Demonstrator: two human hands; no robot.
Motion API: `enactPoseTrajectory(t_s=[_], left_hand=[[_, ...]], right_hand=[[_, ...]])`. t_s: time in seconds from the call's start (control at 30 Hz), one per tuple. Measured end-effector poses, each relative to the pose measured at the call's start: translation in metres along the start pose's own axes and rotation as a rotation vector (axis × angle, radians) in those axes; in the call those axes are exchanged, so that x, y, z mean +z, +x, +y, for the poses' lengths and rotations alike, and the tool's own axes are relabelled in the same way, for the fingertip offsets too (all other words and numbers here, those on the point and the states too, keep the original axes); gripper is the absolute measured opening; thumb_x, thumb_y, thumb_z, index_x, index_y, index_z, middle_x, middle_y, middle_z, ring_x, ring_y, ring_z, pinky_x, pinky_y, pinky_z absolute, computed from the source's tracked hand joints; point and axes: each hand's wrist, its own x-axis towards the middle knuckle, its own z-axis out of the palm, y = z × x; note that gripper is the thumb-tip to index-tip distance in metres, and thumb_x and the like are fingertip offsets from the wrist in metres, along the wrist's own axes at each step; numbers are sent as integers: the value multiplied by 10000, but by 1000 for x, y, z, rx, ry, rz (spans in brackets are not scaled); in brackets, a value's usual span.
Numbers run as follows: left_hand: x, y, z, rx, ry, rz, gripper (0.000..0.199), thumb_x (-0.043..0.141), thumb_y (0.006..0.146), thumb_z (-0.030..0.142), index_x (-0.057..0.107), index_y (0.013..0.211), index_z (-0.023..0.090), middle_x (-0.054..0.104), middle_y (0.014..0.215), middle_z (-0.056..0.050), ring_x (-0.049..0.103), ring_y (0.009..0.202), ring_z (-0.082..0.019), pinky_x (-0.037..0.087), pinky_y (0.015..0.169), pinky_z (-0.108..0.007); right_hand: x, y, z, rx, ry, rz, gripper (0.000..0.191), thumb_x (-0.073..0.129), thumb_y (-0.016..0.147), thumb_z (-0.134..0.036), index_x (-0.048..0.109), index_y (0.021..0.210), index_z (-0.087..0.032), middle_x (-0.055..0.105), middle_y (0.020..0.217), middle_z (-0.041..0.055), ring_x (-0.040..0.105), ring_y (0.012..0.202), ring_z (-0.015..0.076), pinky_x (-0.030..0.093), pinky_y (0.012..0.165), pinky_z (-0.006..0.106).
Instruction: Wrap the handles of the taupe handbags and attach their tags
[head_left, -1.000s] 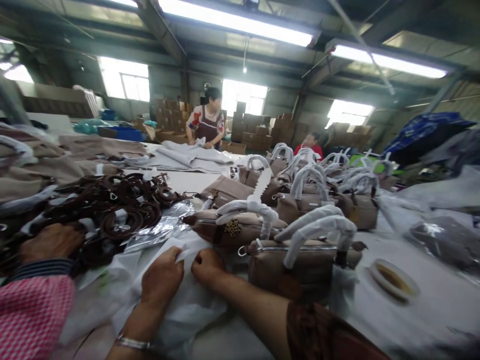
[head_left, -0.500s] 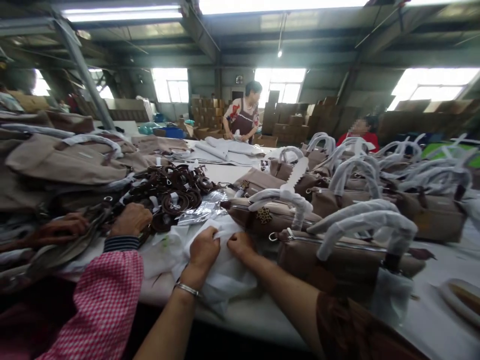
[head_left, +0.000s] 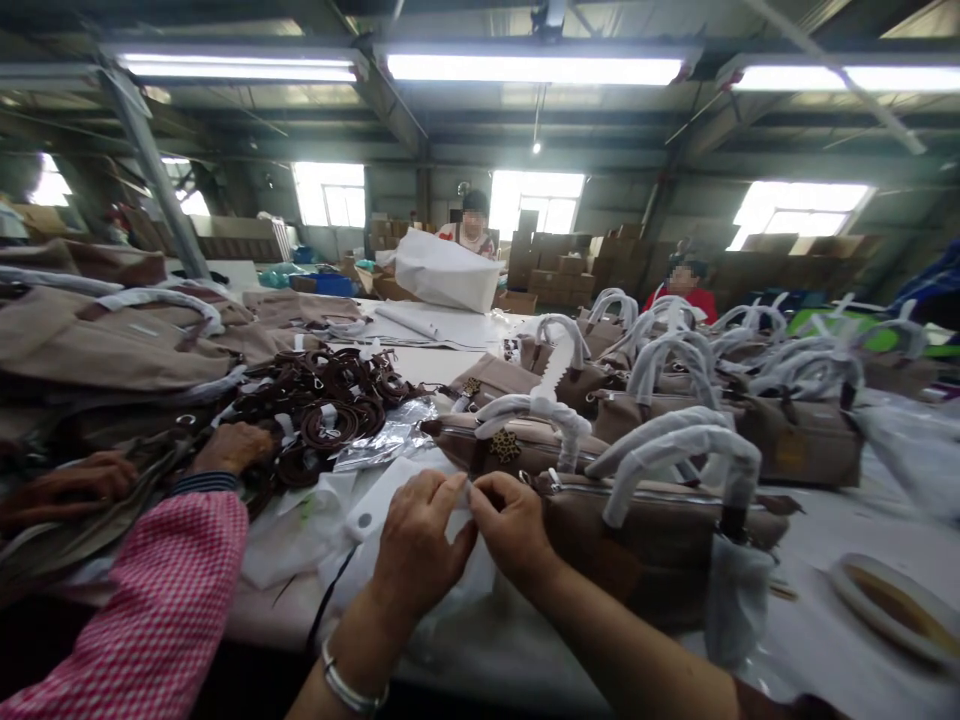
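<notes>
My left hand (head_left: 421, 535) and my right hand (head_left: 514, 522) meet over the table's near side, their thumbs and forefingers pinched together. Between them is a thin white sheet (head_left: 476, 585), crumpled and translucent, partly hidden under the hands. Left of my left hand lies a white piece with a round grey spot (head_left: 365, 521). Close to my right hand stands a taupe handbag (head_left: 637, 540) with wrapped handles. Another taupe handbag (head_left: 450, 436), with a patterned round ornament, lies just beyond my fingers.
At the left, a co-worker's checked sleeve (head_left: 180, 590) and hand (head_left: 232, 447) reach toward coiled brown straps (head_left: 330, 425). Clear plastic packets (head_left: 390, 432) lie beside the straps. A tape roll (head_left: 896, 610) is at right. Across the table, a person lifts a large white sheet (head_left: 446, 270).
My hands have come together, fingertips now meeting on the white sheet. The white piece with the grey spot has come into sight. Across the table, the person has raised a large white sheet.
</notes>
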Motion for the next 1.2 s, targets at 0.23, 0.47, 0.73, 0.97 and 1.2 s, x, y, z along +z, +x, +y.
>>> enactPoseTrajectory(t_s=[0.23, 0.47, 0.73, 0.97, 1.2], left_hand=[[-26, 13, 28, 12, -375, 88, 195, 532, 932, 266, 708, 1010, 232, 706, 898, -38, 658, 808, -174, 532, 739, -260], [-23, 33, 88, -65, -650, -81, 176, 613, 880, 347, 711, 779, 241, 681, 674, 19, 639, 621, -148, 520, 583, -224], [8, 108, 179, 306, -361, 75, 472, 596, 892, 375, 538, 1310, 166, 574, 1298, -150, 532, 1221, -290, 442, 1050, -433], [42, 145, 228, 267, -210, -77, 359, 563, 911, 383, 610, 1179, 150, 671, 1069, -134, 652, 998, -280, 507, 882, -379], [43, 138, 212, 106, -524, -172, 389, 531, 870, 563, 607, 928, 185, 685, 744, -48, 653, 700, -221, 460, 631, -293]], right_hand=[[-55, -17, -40, -280, 58, -73, 244, 623, 844, -274, 677, 1064, -184, 653, 1082, 90, 604, 1020, 215, 477, 923, 324], [-115, -54, -30, 202, 338, -153, 316, 577, 892, -445, 644, 758, -167, 562, 563, -14, 522, 473, 114, 431, 466, 219], [-202, -46, 20, 379, 447, 368, 388, 683, 735, -555, 589, 711, -179, 454, 482, -63, 362, 365, 69, 266, 340, 184], [-208, -7, 17, 364, 622, 382, 317, 697, 683, -447, 622, 844, -184, 515, 526, -62, 407, 373, 84, 317, 346, 196], [-202, 10, 12, 276, 856, 358, 388, 755, 640, -511, 566, 671, -173, 458, 473, -71, 337, 360, 54, 243, 351, 185]])
